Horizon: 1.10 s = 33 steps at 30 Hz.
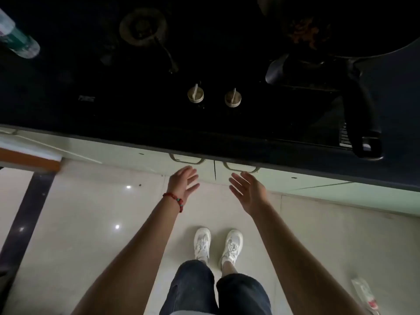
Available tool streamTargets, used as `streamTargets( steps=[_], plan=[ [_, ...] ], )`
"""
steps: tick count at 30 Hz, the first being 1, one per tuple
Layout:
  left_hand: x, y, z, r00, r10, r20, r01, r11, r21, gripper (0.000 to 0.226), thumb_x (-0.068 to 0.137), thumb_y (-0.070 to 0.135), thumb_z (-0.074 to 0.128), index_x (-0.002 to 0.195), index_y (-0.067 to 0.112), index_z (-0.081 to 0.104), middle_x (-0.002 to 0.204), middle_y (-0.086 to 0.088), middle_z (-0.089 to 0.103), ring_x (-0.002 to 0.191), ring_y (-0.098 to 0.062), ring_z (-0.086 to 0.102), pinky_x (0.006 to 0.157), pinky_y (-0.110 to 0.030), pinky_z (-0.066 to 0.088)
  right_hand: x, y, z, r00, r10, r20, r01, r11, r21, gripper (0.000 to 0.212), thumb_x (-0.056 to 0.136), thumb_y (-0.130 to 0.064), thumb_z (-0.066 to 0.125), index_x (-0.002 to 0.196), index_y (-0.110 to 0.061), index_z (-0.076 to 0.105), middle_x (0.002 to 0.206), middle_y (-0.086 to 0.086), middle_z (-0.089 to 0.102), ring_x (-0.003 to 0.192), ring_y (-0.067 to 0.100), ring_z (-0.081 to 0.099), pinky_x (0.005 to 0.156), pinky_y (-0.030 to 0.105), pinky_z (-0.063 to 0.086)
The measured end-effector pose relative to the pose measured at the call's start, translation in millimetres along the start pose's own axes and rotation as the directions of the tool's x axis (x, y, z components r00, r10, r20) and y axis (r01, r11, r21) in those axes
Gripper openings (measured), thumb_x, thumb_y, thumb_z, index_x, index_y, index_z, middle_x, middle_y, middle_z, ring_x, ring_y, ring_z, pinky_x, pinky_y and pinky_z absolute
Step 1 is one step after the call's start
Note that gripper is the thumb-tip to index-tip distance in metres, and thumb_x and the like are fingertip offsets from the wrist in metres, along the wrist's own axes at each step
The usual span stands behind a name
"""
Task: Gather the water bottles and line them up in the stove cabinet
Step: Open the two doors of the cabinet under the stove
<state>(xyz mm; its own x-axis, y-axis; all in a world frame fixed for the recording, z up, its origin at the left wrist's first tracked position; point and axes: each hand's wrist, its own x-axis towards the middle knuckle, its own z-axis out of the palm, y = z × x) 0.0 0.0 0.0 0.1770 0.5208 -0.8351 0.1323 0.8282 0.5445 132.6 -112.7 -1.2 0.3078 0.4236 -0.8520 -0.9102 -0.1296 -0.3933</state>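
Note:
I look straight down at a black stove top above a pale two-door stove cabinet [159, 155], both doors shut. My left hand [183, 181] is open just below the left door handle [186, 160]. My right hand [248, 192] is open below the right door handle [241, 169]. Neither hand touches a handle or holds anything. A water bottle with a green label [19, 39] lies on the counter at the far left. Another water bottle with a red label [366, 296] lies on the floor at the lower right.
Two stove knobs [195, 94] sit near the front edge. A dark pan [341, 30] rests on the right burner, its handle [361, 123] sticking out past the counter edge. An open door with an orange edge [29, 160] stands at left. My feet stand on pale floor tiles [91, 223].

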Motion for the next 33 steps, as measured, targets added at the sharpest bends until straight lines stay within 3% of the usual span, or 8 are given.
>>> streamTargets(
  steps=[4,7,9,15,21,26,30,33],
  plan=[
    [13,8,3,0.998,-0.032,-0.051,0.021,0.98,-0.2,0.029,0.091,0.019,0.051,0.114,0.001,0.054,0.109,-0.01,0.06,0.106,-0.023,0.057,0.089,-0.038,0.049,12,7,17,0.999,0.041,-0.018,-0.037,0.98,0.196,0.034,0.096,-0.012,0.039,0.129,-0.004,0.04,0.127,0.017,0.053,0.117,0.031,0.053,0.093,0.038,0.045],
    [18,6,5,0.998,-0.056,-0.016,0.049,0.956,-0.288,0.013,0.09,0.018,0.053,0.089,0.006,0.058,0.095,-0.007,0.065,0.103,-0.022,0.059,0.081,-0.034,0.052,20,11,22,0.999,0.04,-0.022,-0.031,0.948,0.318,0.037,0.095,-0.011,0.04,0.132,-0.004,0.04,0.131,0.017,0.053,0.118,0.029,0.053,0.092,0.036,0.044],
    [22,4,8,0.998,-0.058,0.031,0.065,0.941,-0.333,0.013,0.09,0.019,0.052,0.086,0.008,0.058,0.094,-0.006,0.065,0.103,-0.021,0.059,0.081,-0.033,0.051,23,14,25,0.999,0.045,-0.014,-0.037,0.928,0.37,0.039,0.095,-0.011,0.041,0.134,-0.004,0.04,0.133,0.017,0.053,0.123,0.029,0.051,0.093,0.035,0.044],
    [26,-1,6,0.992,-0.046,0.118,0.088,0.921,-0.38,0.016,0.091,0.019,0.05,0.085,0.006,0.057,0.094,-0.007,0.064,0.103,-0.021,0.059,0.083,-0.031,0.051,21,23,26,1.0,-0.001,0.023,-0.009,0.906,0.423,0.03,0.095,-0.012,0.041,0.124,-0.005,0.045,0.102,0.008,0.059,0.118,0.026,0.051,0.094,0.035,0.042],
    [20,-18,-16,0.991,-0.043,0.126,0.08,0.95,-0.301,0.015,0.091,0.019,0.051,0.086,0.006,0.057,0.094,-0.007,0.065,0.092,-0.018,0.063,0.073,-0.027,0.051,8,49,2,0.999,-0.022,0.025,0.012,0.943,0.333,0.016,0.096,-0.015,0.041,0.098,-0.005,0.053,0.097,0.005,0.059,0.106,0.021,0.055,0.088,0.032,0.045],
    [-6,-47,-51,0.998,-0.048,-0.025,0.043,0.979,-0.198,0.014,0.088,0.015,0.055,0.079,0.004,0.057,0.087,-0.013,0.064,0.081,-0.019,0.064,0.075,-0.028,0.056,-19,85,-35,0.995,-0.089,-0.038,0.093,0.985,0.143,0.018,0.092,-0.018,0.047,0.075,-0.012,0.052,0.093,0.007,0.059,0.097,0.018,0.059,0.078,0.027,0.047],
    [-35,-72,-98,0.972,-0.033,-0.232,-0.002,0.989,-0.151,0.024,0.09,0.015,0.047,0.067,0.006,0.053,0.07,-0.011,0.056,0.068,-0.021,0.056,0.065,-0.029,0.051,-48,113,-66,0.944,-0.152,-0.294,0.176,0.983,0.056,0.011,0.092,-0.012,0.047,0.084,-0.011,0.054,0.081,0.007,0.055,0.081,0.018,0.059,0.077,0.03,0.05],
    [-49,-86,-145,0.93,-0.005,-0.367,-0.028,0.996,-0.085,0.025,0.089,0.025,0.044,0.075,0.007,0.054,0.078,-0.012,0.056,0.083,-0.026,0.052,0.067,-0.033,0.048,-71,126,-92,0.892,-0.18,-0.415,0.2,0.98,0.004,0.018,0.09,-0.02,0.043,0.074,-0.016,0.049,0.071,0.004,0.047,0.069,0.015,0.053,0.067,0.029,0.048]
  ],
)
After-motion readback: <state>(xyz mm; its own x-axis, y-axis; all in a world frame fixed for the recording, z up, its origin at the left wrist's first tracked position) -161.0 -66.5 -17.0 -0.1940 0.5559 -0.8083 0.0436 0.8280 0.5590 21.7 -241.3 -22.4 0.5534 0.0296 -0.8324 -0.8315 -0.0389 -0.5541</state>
